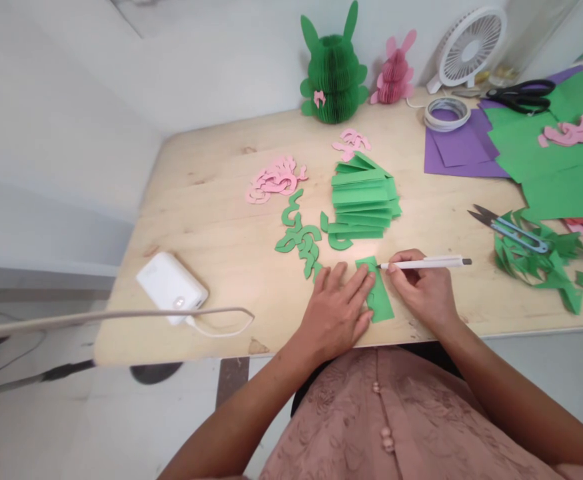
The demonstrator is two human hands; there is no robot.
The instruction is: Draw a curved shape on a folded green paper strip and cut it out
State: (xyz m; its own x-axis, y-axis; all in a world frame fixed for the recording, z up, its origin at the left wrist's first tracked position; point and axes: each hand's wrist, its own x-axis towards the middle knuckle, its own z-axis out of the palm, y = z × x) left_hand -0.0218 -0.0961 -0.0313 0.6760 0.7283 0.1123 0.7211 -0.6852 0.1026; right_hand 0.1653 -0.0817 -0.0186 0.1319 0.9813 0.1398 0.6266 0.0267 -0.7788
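Observation:
Near the table's front edge lies a green paper strip (381,300). My left hand (338,310) rests flat on its left side, fingers spread, covering part of it. A white pen (431,263) is pinched in my right hand (421,290), its tip at the strip's upper right edge. Faint drawn lines show on the strip beside my left fingers. Just beyond are green paper cutouts (301,240) and a fanned stack of folded green paper (364,197). Two piles of pink cutouts (276,180) lie farther back.
Thread snips (514,230) lie on green scraps (546,267) at right. Behind are green sheets (561,180), purple paper (461,143), a tape roll (447,115), black scissors (524,97) and a fan (471,47). Green (335,80) and pink (395,73) paper rabbits stand by the wall. A power bank (171,287) sits left.

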